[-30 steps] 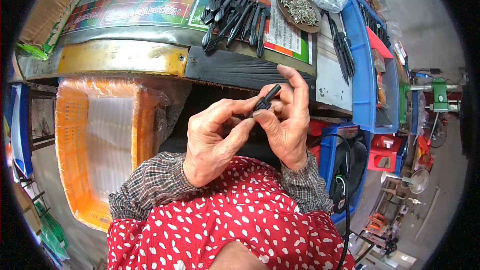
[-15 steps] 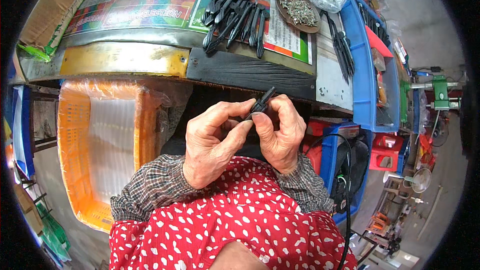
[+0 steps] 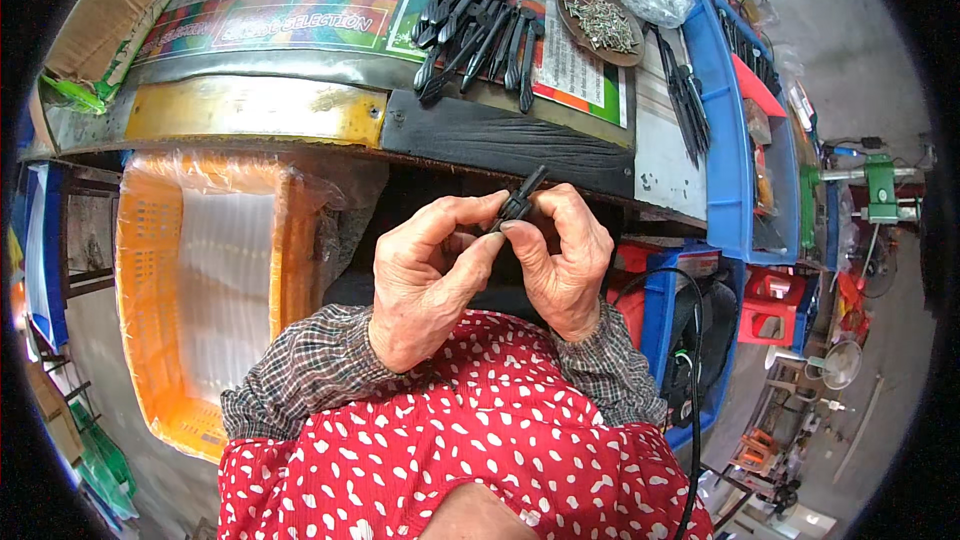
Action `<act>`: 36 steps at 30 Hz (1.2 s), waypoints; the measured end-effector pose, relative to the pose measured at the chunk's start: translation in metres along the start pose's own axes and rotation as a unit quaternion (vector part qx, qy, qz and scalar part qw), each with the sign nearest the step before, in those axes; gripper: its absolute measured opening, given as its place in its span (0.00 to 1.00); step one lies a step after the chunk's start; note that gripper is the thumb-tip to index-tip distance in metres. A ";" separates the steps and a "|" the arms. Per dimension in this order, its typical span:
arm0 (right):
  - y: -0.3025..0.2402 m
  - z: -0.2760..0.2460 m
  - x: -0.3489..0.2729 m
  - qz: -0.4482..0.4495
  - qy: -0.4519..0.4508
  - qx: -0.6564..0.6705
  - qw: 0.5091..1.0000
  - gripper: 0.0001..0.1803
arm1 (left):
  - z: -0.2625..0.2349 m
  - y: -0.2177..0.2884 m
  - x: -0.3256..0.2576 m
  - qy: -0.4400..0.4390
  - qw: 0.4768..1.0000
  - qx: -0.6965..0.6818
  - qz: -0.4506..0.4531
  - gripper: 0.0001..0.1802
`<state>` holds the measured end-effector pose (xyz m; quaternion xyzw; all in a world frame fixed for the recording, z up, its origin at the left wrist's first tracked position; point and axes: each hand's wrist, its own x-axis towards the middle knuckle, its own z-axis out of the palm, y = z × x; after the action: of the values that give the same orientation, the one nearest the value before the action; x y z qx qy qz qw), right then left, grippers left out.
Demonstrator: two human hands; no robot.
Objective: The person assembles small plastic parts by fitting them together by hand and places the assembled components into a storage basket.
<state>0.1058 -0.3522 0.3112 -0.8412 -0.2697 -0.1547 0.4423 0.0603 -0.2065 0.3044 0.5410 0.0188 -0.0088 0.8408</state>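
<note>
Between the fingertips of both hands is a small black plastic part [image 3: 519, 202] with a narrow end that points up and to the right. My left hand [image 3: 432, 270] is closed, its thumb and forefinger pinching the part's left side. From the other side my right hand [image 3: 562, 258] pinches it too, thumb below and forefinger above. The fingers hide much of the part, so its exact kind cannot be made out. Just beyond, on the bench, lies a pile of long black plastic pieces [image 3: 478, 35]. A round brown dish [image 3: 571, 32] of small silvery metal pins [image 3: 604, 24] stands beside the pile.
The bench edge [image 3: 500, 138] runs just past my hands. An orange plastic crate [image 3: 150, 310] with a clear liner stands at left. To the right are a blue bin [image 3: 728, 160], more black pieces [image 3: 684, 100], and a lower blue crate [image 3: 655, 330] with a black cable [image 3: 697, 390].
The black part has tilted slightly more upright between my fingers, and my fingertips have shifted a little on it. Both hands keep nearly the same place.
</note>
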 end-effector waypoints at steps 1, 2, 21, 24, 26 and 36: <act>0.000 0.001 0.000 -0.007 0.005 -0.010 1.000 0.15 | 0.000 0.000 0.000 -0.001 1.000 0.000 0.000 0.17; -0.001 0.001 0.000 -0.014 0.011 -0.021 1.000 0.15 | 0.000 0.001 0.000 -0.003 1.000 0.004 0.007 0.17; -0.033 -0.016 0.019 0.006 -0.112 0.301 0.947 0.26 | -0.014 0.007 0.009 0.053 0.996 0.043 0.055 0.16; -0.042 -0.030 0.016 -0.023 -0.255 0.451 0.855 0.39 | -0.009 0.011 0.006 0.036 0.999 -0.030 -0.003 0.16; -0.015 -0.127 0.003 -0.033 -0.244 0.483 0.840 0.38 | -0.016 0.008 -0.001 0.053 0.998 -0.010 0.009 0.16; -0.057 -0.066 -0.007 -0.081 -0.152 0.568 0.805 0.35 | -0.006 0.003 0.003 0.027 1.000 -0.009 -0.004 0.16</act>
<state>0.0648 -0.3825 0.3823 -0.4271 -0.4401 0.1206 0.7806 0.0636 -0.2000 0.3045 0.5331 0.0443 0.0025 0.8449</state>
